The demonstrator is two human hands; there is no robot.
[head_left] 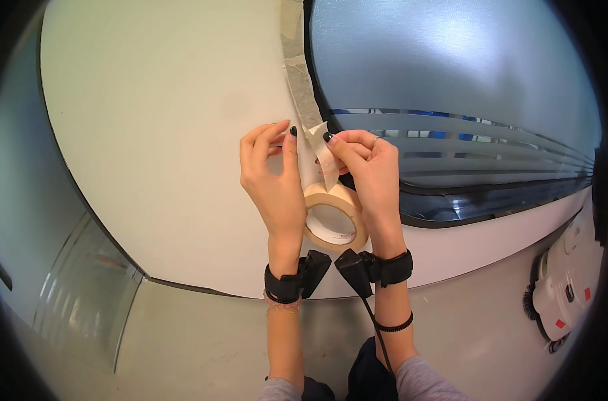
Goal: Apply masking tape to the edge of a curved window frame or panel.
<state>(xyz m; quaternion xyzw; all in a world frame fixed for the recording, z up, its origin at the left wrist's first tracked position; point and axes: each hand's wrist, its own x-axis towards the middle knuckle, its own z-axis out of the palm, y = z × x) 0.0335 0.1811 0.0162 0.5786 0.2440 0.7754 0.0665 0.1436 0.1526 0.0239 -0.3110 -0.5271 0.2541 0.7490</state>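
A strip of masking tape (302, 93) runs down the white panel (164, 134) beside the dark window edge. Its loose lower part (326, 160) twists away from the panel and leads to the cream tape roll (357, 227), which hangs between my wrists. My right hand (374, 170) pinches this loose part between thumb and fingers. My left hand (274, 174) is just left of the strip, fingers curved and thumb raised, with a gap between them and nothing visible in them. Some right fingertips are hidden behind the tape.
To the right is a bluish window (451, 67) with frosted stripes and a black border. A white machine with black brushes (564, 287) stands on the floor at lower right. A glass panel (70, 287) is at lower left. Black straps with small devices (284, 286) circle both wrists.
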